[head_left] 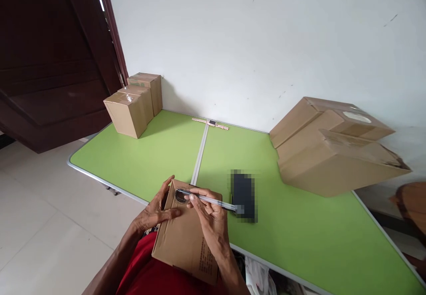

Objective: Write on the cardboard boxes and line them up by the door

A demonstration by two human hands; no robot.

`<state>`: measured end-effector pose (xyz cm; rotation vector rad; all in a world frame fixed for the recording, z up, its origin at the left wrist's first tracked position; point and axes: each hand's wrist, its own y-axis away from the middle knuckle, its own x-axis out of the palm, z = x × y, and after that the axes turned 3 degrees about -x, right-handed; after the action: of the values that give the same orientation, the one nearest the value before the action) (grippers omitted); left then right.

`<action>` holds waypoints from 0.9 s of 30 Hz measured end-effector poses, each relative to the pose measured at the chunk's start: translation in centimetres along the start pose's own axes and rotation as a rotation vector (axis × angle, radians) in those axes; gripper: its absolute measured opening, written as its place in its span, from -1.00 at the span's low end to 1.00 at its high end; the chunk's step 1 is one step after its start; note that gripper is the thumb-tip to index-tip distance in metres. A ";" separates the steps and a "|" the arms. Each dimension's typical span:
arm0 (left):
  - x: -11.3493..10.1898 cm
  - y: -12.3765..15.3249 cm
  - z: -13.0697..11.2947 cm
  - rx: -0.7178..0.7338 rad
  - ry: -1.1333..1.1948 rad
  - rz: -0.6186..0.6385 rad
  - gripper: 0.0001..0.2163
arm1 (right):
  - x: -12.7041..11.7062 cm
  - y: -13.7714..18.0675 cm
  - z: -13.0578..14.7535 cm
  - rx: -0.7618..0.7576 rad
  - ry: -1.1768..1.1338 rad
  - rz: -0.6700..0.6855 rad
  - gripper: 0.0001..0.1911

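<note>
A small brown cardboard box [181, 244] leans tilted between my body and the table's front edge. My left hand [155, 213] grips its left side, thumb on the top face and fingers around the edge. In my right hand [213, 219] is a clear pen [213, 200], pinched between thumb and fingers. The pen's dark end is at a black round mark [180, 196] near the box's far left corner; whether it touches the cardboard I cannot tell. Part of the right hand lies over the box. Small dark print runs along the box's lower right.
On the green table [159, 157], several cardboard boxes [124, 113] stand at the back left. Larger cardboard boxes [319, 153] stand at the right. A pink-strapped watch [212, 123] lies by the wall. A blurred dark flat object [243, 195] lies right of my right hand.
</note>
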<state>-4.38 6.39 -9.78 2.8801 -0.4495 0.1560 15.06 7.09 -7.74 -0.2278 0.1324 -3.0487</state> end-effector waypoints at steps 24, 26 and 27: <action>-0.4 -0.2 0.6 0.018 -0.004 -0.006 0.00 | -3.7 -3.5 1.2 -0.063 0.282 0.038 -0.54; -0.4 -0.2 0.7 0.008 0.001 -0.012 0.00 | -4.1 -6.1 1.4 -0.069 0.295 -0.005 -0.46; -0.5 -0.2 0.7 0.002 0.004 -0.016 0.01 | -4.4 -7.6 1.4 -0.067 0.320 -0.034 -0.45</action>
<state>-4.70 6.54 -10.56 2.8840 -0.4260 0.1594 19.06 14.90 -6.28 0.2593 0.2527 -3.0929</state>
